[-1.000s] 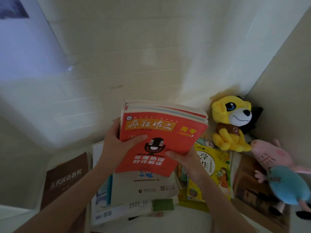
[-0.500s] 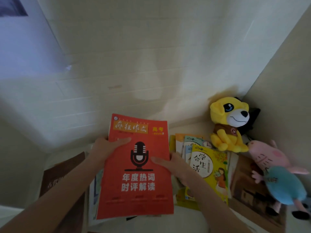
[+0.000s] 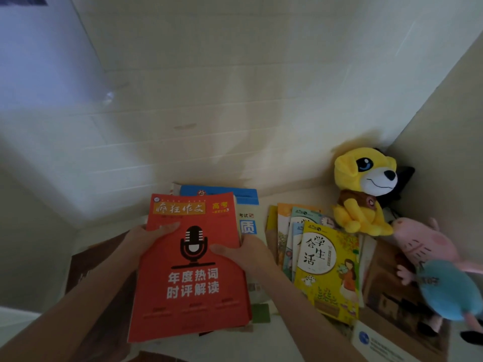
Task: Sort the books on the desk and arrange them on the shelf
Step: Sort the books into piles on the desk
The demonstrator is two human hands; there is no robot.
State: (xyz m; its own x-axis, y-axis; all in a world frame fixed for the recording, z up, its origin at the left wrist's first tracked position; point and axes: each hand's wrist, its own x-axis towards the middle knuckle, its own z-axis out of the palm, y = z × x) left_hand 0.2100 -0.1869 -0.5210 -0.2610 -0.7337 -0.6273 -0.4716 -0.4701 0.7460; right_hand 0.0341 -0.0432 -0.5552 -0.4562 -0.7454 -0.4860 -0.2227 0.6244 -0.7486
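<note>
Pale surface [image 3: 230, 346] in a white-walled corner carries scattered books. Nearest, a red book [image 3: 190, 270] with a microphone cover is held face-up over a stack, the left hand [image 3: 142, 239] and right hand [image 3: 243, 253] each with a grip curled round its side edges. Farther right lies a yellow children's book [image 3: 329, 273], and a yellow plush dog [image 3: 363, 194] sits farthest back.
</note>
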